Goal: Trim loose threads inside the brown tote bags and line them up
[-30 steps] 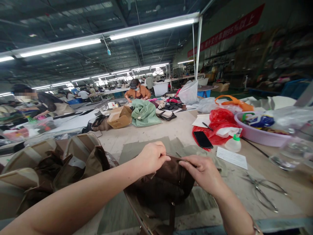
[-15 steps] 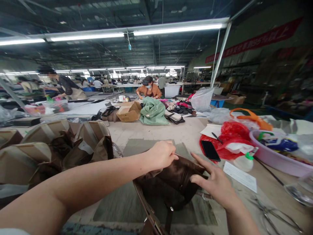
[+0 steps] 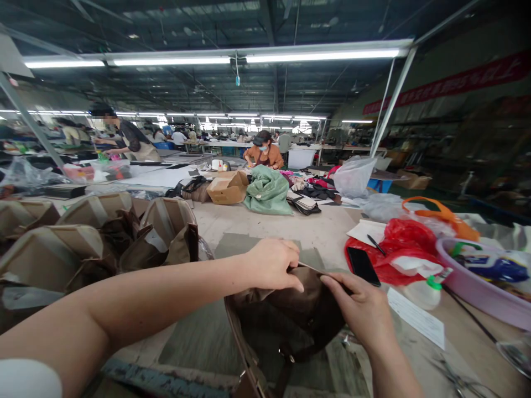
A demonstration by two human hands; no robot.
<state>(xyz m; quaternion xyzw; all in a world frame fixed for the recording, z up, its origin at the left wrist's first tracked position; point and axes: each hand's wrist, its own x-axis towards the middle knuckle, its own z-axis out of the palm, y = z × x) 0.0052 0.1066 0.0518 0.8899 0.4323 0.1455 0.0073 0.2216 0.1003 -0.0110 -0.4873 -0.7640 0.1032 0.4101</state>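
Bag (image 3: 290, 318) gaped at lower centre, left hand (image 3: 274, 264) and right hand (image 3: 364, 301) pinching its far rim (image 3: 311, 268); rim handling seemed mid-way, unfinished, more bags (image 3: 77, 249) standing at left.

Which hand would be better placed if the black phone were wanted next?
Probably the right hand: holding the edge of the brown bag, it is nearer the black phone. The left hand, at the same edge, lies farther to the left.

Dark metal roof (image 3: 224, 33) at 12 o'clock; fluorescent tubes (image 3: 172, 62) lit from 10 to 1; bright windows (image 3: 302, 127) toward 1; red banner (image 3: 448, 84), metal post (image 3: 394, 101) at 2.
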